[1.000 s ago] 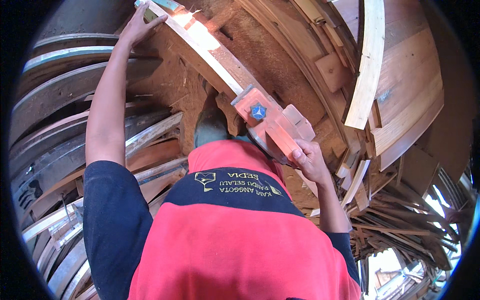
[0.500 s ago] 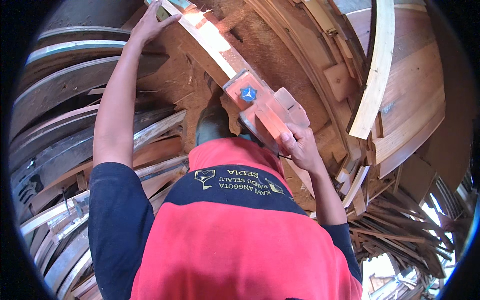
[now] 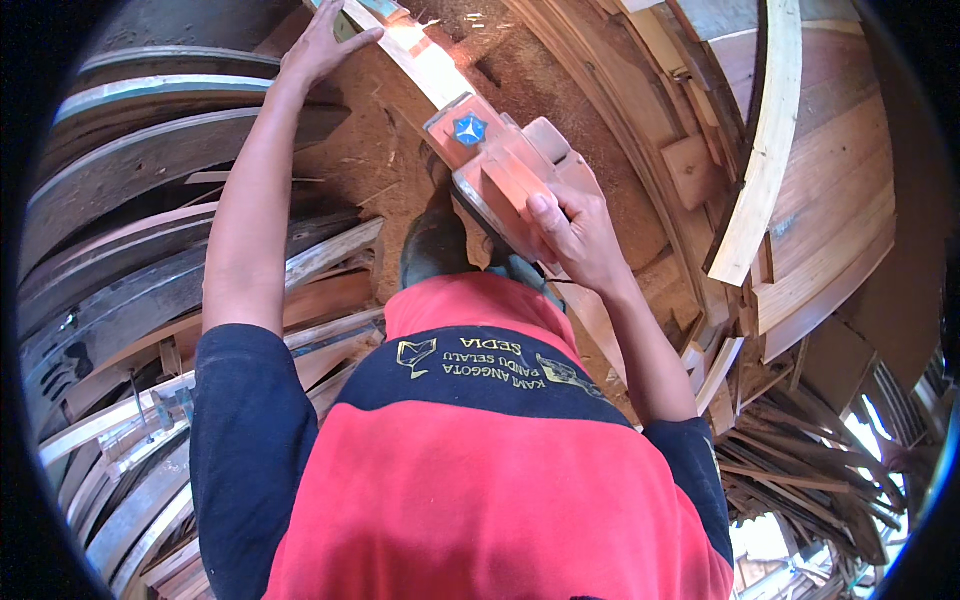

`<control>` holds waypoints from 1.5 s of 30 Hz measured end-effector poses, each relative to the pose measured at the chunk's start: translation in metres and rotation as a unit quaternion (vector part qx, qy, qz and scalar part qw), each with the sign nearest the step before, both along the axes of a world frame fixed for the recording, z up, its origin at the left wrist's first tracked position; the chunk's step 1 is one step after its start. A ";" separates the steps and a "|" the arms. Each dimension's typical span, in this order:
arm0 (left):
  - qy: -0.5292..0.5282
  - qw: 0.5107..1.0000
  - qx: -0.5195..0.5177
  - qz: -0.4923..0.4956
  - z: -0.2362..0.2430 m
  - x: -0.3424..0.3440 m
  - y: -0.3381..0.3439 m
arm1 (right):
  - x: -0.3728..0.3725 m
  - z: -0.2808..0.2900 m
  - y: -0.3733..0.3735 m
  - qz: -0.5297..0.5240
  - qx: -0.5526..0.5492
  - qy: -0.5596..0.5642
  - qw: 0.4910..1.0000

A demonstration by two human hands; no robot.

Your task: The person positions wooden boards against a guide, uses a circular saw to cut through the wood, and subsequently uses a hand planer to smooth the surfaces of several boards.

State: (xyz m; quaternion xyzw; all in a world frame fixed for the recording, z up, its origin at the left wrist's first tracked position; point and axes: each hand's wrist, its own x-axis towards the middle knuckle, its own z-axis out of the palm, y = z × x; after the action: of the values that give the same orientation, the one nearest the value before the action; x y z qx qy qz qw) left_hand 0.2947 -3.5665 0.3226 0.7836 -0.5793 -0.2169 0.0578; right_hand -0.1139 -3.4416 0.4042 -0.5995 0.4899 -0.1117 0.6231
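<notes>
An orange electric hand planer (image 3: 508, 178) with a blue knob sits tilted on a long pale wooden plank (image 3: 425, 62). My right hand (image 3: 582, 235) is wrapped round its rear handle, the thumb lying on top. The plank runs from the top edge toward my body; the planer hides its middle. At the plank's far end, my left hand (image 3: 325, 48) rests along the left edge with the thumb spread away from straight fingers. Those fingertips touch the wood near the picture's top rim and are partly cut off.
Curved boards (image 3: 150, 140) are stacked along the left. Sawdust (image 3: 380, 140) covers the ground under the plank. On the right, a curved pale strip (image 3: 760, 150) leans by wide wooden panels (image 3: 840, 170). Loose offcuts (image 3: 800, 470) pile up at the lower right.
The planer and my right hand have slid forward along the plank, up and left, toward my left hand. My left hand stays at the far end; the whole view has shifted slightly.
</notes>
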 end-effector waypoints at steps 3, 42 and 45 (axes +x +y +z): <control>-0.010 1.000 -0.004 -0.007 -0.005 0.005 0.001 | 0.017 -0.004 -0.009 -0.010 -0.007 -0.011 1.000; 0.266 0.813 -0.259 -0.448 0.025 -0.135 0.144 | 0.182 -0.002 -0.130 -0.007 -0.074 0.002 0.997; 0.302 0.780 -0.250 -0.487 0.002 -0.183 0.153 | 0.186 -0.008 -0.131 -0.018 -0.080 -0.003 0.997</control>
State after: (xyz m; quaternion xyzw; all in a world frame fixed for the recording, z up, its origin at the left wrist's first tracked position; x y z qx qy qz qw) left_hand 0.1115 -3.4134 0.3250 0.2489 -0.8706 -0.2896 0.3102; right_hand 0.0717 -3.5726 0.3963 -0.6379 0.4887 -0.1633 0.5723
